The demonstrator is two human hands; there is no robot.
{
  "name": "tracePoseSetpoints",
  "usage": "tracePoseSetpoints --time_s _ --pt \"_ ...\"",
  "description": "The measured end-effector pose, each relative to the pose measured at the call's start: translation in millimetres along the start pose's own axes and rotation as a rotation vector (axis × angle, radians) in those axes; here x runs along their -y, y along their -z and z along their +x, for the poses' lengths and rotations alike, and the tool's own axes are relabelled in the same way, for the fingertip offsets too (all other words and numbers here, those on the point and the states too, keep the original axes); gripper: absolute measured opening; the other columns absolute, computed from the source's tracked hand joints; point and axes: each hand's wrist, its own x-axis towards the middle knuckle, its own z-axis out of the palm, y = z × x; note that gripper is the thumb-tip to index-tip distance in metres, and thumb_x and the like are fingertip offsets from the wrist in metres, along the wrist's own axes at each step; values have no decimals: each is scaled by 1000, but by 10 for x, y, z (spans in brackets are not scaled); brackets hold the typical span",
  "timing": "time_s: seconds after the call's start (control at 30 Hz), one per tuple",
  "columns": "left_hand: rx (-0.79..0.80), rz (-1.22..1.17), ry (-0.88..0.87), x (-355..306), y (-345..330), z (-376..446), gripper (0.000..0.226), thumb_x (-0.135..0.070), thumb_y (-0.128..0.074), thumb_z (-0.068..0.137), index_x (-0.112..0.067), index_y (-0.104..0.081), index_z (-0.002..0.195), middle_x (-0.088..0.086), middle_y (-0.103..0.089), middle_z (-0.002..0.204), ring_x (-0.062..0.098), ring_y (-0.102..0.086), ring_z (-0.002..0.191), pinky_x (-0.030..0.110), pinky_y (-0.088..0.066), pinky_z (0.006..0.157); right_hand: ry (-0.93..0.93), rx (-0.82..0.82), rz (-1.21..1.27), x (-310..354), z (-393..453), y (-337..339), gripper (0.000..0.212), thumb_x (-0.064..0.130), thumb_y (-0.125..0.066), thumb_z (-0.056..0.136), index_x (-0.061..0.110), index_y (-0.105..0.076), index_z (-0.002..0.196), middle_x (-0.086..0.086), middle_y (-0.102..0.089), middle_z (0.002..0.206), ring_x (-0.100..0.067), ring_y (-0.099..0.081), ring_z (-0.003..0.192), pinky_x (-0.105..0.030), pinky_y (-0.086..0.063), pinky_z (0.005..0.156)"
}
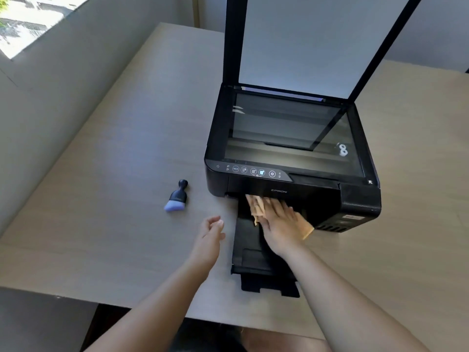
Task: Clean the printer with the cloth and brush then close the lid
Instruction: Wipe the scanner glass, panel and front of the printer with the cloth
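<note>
The black inkjet printer [291, 158] sits on the pale wooden table [114, 174], its lid [299, 41] raised upright. The right hand [279, 219] presses flat, fingers straight, on a tan cloth [256, 207] at the output tray [251, 250], perhaps wiping. The left hand [210, 237] hovers relaxed, holding nothing. The purple-bristled black brush [177, 195] lies left of the printer, bristles toward the near edge.

1 head view: looks forward and down from above table [106, 153], close over printer [291, 158].
</note>
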Motion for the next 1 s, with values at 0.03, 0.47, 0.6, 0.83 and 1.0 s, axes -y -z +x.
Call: tracePoseSetpoints --time_s 0.03,0.47,0.6,0.83,1.0 --pt "73 1 65 10 -18 -31 28 -27 -41 101 -20 -48 127 1 -58 118 13 -59 97 29 -44 89 -70 -54 13 -152 -54 -1 54 33 -31 96 16 -27 148 -8 -30 152 -36 -24 138 -47 -19 112" --pt "282 -89 205 198 -11 20 39 -37 -28 104 -19 -56 123 6 -64 122 23 -61 112 34 -49 93 143 39 136 50 27 -32 55 13 -44 83 17 -48 138 -10 -42 147 -42 -35 131 -50 -24 110" --pt "247 -182 240 172 13 57 53 -48 -26 101 -11 -60 119 11 -66 118 24 -64 105 31 -52 78 97 38 99 101 75 51 55 14 -42 82 17 -51 136 -13 -48 141 -47 -41 123 -53 -26 108" --pt "265 -286 335 142 51 136 74 -66 -18 94 -8 -55 120 17 -64 117 32 -66 103 45 -55 72 727 293 113 44 -537 -10 45 1 -50 87 16 -57 129 -2 -31 154 -37 -21 142 -48 -13 113" --pt "208 -219 275 204 -7 171 76 -64 -19 95 -6 -58 124 12 -67 98 24 -64 88 36 -50 77 407 134 181 42 -56 97 51 -6 -51 82 16 -59 128 -9 -37 151 -42 -28 138 -52 -18 114"
